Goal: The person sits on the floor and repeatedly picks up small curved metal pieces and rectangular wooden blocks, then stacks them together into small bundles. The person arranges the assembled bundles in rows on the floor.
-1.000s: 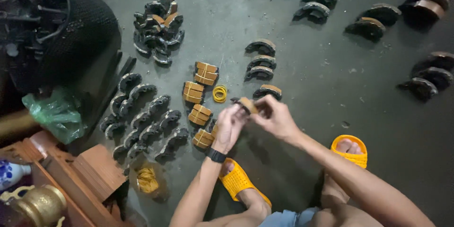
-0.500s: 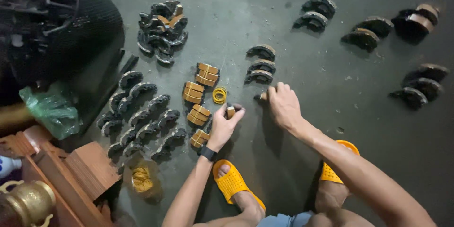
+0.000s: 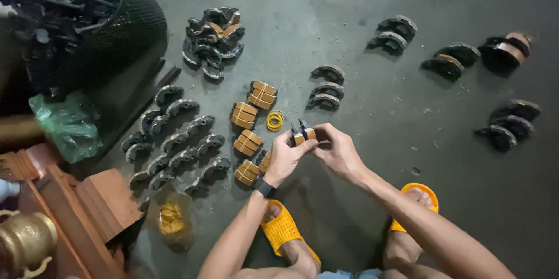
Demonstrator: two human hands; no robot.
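holding small brown-lined dark brake shoe [image 3: 303, 134], both hands

My left hand [image 3: 285, 157] and right hand [image 3: 338, 152] cover most of the small brown-and-black part [image 3: 303, 134]; its shape is unclear. Bottom edge cuts my legs. The dark mesh basket [image 3: 125, 29] runs off top left, contents too dark to make out.

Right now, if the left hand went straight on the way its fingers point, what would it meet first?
The left hand points up and right, at the small tan and black part it already holds; beyond that, probably the nearest dark curved piece on the floor, though depth is unclear.
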